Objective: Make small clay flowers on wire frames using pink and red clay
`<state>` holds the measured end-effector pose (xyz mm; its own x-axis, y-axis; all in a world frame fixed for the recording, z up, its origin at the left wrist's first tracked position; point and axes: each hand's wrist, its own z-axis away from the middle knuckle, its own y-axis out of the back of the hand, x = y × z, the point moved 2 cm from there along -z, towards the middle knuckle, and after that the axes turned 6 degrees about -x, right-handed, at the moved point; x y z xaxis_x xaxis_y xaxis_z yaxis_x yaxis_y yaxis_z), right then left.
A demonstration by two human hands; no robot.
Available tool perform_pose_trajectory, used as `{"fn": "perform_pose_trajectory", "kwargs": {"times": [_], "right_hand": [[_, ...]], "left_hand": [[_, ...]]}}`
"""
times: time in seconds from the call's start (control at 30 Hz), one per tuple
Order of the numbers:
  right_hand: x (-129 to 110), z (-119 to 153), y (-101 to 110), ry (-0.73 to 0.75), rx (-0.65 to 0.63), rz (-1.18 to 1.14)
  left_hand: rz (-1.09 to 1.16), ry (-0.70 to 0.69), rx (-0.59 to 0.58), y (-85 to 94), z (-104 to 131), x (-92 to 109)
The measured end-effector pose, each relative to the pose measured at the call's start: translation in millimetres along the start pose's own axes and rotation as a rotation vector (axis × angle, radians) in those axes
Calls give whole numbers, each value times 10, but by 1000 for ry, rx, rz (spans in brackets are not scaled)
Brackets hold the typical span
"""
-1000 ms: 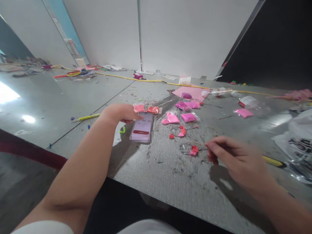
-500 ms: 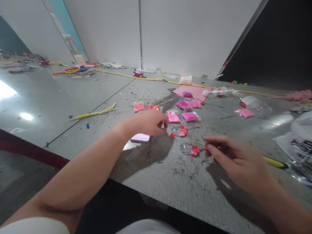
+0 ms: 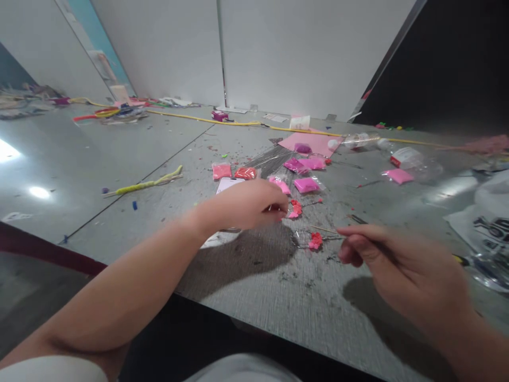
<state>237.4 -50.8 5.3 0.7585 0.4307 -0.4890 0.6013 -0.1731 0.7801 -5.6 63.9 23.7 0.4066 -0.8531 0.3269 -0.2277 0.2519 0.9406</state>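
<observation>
My left hand [image 3: 256, 204] is above the table, its fingers curled together in a pinch. Whatever lies between those fingertips is hidden. It partly covers a phone [image 3: 227, 183] and a wire loop with red and pink petal-like pieces [image 3: 295, 208]. My right hand [image 3: 401, 265] is closed with thumb and forefinger on a thin pale stick [image 3: 323, 229], which points left. Just below the stick lies a second wire loop [image 3: 298, 240] bearing a red and pink clay-like flower cluster [image 3: 315, 241].
Small bags of pink [image 3: 306, 185] and red [image 3: 245, 173] material lie beyond my hands. Farther back are a pink sheet [image 3: 288, 141] and a yellow cord [image 3: 186, 118]. Plastic bottles [image 3: 409, 168] and a white bag [image 3: 493, 217] are on the right. A yellow-green fuzzy strip [image 3: 147, 184] lies left.
My left hand has moved right, toward the upper wire loop, uncovering the phone's top. My right hand has shifted slightly right with the stick. The view has shifted a little.
</observation>
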Motion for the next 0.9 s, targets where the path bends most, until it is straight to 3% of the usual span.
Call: {"fn": "perform_pose_trajectory", "kwargs": {"times": [0.1, 0.27, 0.4, 0.47, 0.57, 0.67, 0.7, 0.73, 0.8, 0.9], "right_hand": [[21, 28, -14, 34, 64, -100], [71, 23, 28, 11, 82, 30], [28, 2, 19, -20, 108, 14], [-1, 2, -11, -76, 167, -53], [-27, 10, -42, -173, 227, -91], [-27, 4, -33, -230, 254, -50], [-24, -3, -28, -238, 262, -43], [-23, -13, -26, -227, 267, -46], [-23, -31, -26, -183, 297, -87], [2, -52, -35, -139, 381, -172]], "left_hand": [[79, 31, 128, 129, 39, -21], [358, 128, 550, 337, 146, -133], [577, 19, 954, 543, 272, -242], [695, -70, 1095, 668, 354, -253], [923, -101, 1148, 850, 494, -189], [903, -44, 1152, 990, 668, -70], [864, -5, 1126, 1016, 720, -52], [849, 85, 993, 1017, 750, -61], [777, 114, 967, 1016, 829, -145], [752, 216, 951, 928, 894, -448]]}}
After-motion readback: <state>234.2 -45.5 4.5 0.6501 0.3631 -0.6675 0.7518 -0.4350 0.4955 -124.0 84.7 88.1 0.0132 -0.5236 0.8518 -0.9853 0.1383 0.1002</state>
